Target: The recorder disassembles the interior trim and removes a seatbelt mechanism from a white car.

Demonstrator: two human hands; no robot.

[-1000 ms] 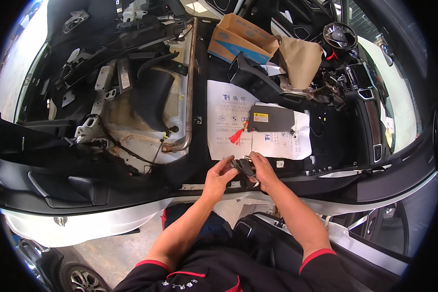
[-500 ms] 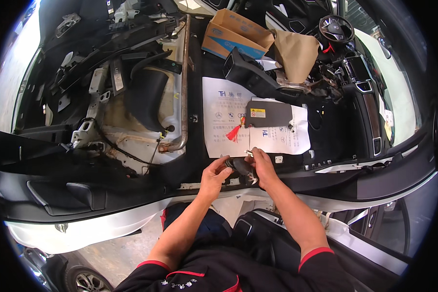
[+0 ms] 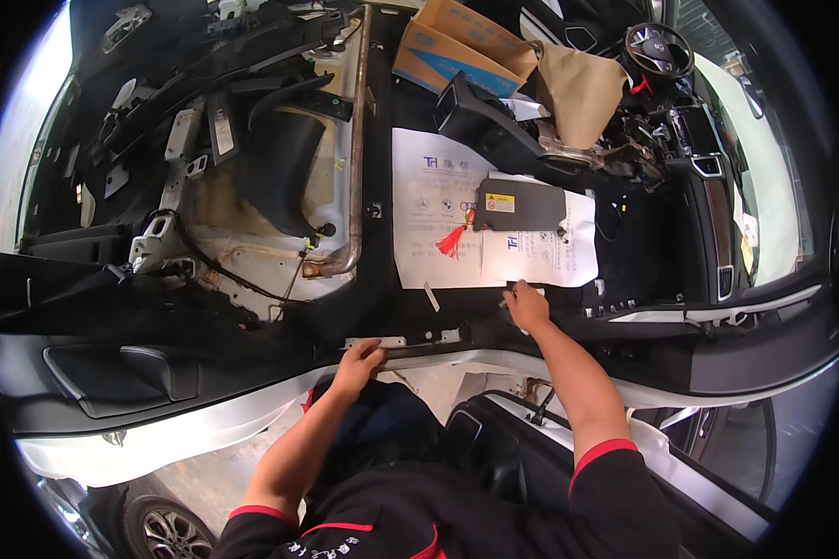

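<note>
My left hand (image 3: 355, 367) is at the door sill (image 3: 410, 351), its thumb and index finger apart beside a pale metal strip (image 3: 375, 342), with nothing visible in it. Farther right, my right hand (image 3: 529, 308) reaches down to the dark carpet just below the lower edge of a printed paper floor mat (image 3: 419, 261). Its fingers are closed around a small piece, dark and pale, mostly hidden by the hand. A thin white strip (image 3: 432, 296) lies on the carpet between my hands. On the paper rests a dark sun visor (image 3: 522, 206) with a yellow label; a red tassel (image 3: 451, 240) lies by its left end.
Left is a bare metal floor area with a bent metal tube (image 3: 359, 158) and loose black trim (image 3: 284, 177). At the back stand an open cardboard box (image 3: 466, 42), brown paper (image 3: 580, 93) and a steering wheel (image 3: 659, 49). An opened door panel (image 3: 513, 456) is near my body.
My hands have parted: the left moved down and left to the sill, the right moved right. The dark piece held between them no longer shows clearly. A white strip now shows on the carpet.
</note>
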